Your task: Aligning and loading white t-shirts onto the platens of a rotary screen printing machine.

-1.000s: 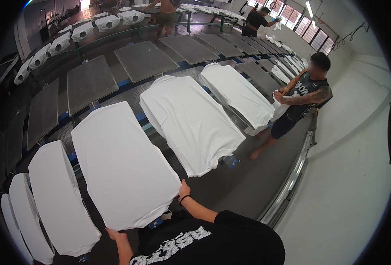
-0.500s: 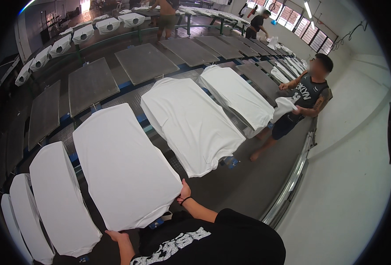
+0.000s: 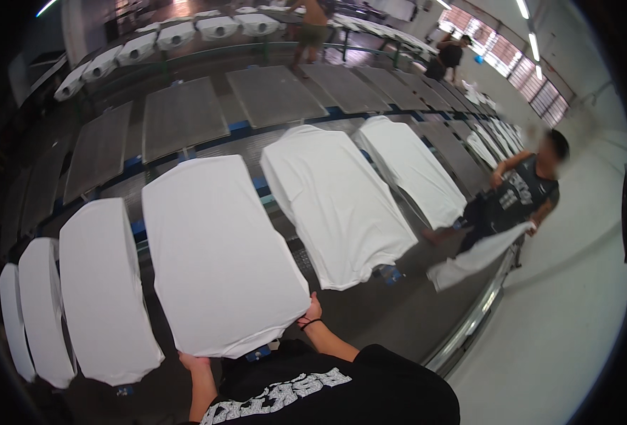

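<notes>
A white T-shirt (image 3: pixel 221 262) is stretched almost flat over a board in front of me. At its near left corner my left hand (image 3: pixel 194 361) grips the hem, the fingers partly hidden beneath the cloth. My right hand (image 3: pixel 312 310) closes on the near right edge, its fingertips also tucked under the fabric; a dark band circles that wrist. Between my hands a blue fitting (image 3: pixel 258 353) shows under the hem. To the right lies another white T-shirt (image 3: pixel 338 205) on its board, with wrinkles near its close end.
More shirt-covered boards (image 3: pixel 104 290) stand to the left, and one (image 3: pixel 416 173) at the right. Bare grey boards (image 3: pixel 184 117) line the far side. A co-worker (image 3: pixel 515 195) at right holds a white cloth (image 3: pixel 478 256). A metal rail (image 3: pixel 473 312) runs along the wall.
My view has shifted, and both hands stay on the shirt's near edge, which looks drawn straighter. The co-worker has stepped away from the board, the white cloth now hanging outstretched.
</notes>
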Demonstrator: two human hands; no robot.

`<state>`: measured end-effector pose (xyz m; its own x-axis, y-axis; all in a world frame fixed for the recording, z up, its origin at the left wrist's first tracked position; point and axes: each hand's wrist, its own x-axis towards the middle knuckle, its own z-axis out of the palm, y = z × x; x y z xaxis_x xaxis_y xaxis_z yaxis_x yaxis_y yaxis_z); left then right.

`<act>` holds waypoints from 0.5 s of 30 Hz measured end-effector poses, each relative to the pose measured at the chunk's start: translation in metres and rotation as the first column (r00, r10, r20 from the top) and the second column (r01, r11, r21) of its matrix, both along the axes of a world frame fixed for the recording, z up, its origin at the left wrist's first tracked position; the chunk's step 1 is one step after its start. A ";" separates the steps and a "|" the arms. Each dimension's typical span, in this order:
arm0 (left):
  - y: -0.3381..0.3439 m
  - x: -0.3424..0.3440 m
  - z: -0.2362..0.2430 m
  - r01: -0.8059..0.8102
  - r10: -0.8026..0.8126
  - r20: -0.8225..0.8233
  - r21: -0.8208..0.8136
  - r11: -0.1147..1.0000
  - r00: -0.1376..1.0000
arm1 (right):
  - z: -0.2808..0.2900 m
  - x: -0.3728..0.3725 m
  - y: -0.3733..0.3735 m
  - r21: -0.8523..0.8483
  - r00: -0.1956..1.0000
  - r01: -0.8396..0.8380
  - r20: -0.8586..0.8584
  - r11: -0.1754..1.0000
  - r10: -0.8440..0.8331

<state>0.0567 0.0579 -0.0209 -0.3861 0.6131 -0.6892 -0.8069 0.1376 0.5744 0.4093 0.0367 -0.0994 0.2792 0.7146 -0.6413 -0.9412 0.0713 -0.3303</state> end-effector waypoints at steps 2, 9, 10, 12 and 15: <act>-0.012 -0.009 -0.015 -0.019 0.020 -0.010 0.041 0.999 1.000 | 0.023 -0.007 -0.005 -0.026 0.999 0.036 -0.018 0.999 -0.036; -0.025 -0.006 -0.019 -0.045 -0.011 0.282 0.191 0.980 0.959 | 0.036 0.001 -0.014 0.069 0.986 -0.078 0.153 0.995 0.067; -0.020 -0.006 -0.026 -0.062 -0.015 0.338 0.216 0.974 0.941 | 0.034 0.002 -0.013 0.117 0.980 -0.092 0.187 0.989 0.069; -0.012 0.002 -0.021 -0.054 0.003 0.241 0.207 0.977 0.970 | 0.042 0.006 -0.004 0.170 0.990 -0.103 0.112 0.980 0.085; -0.010 -0.001 -0.015 0.020 -0.032 0.120 0.102 0.995 0.992 | 0.066 0.005 0.010 -0.067 0.963 -0.146 0.220 0.987 0.157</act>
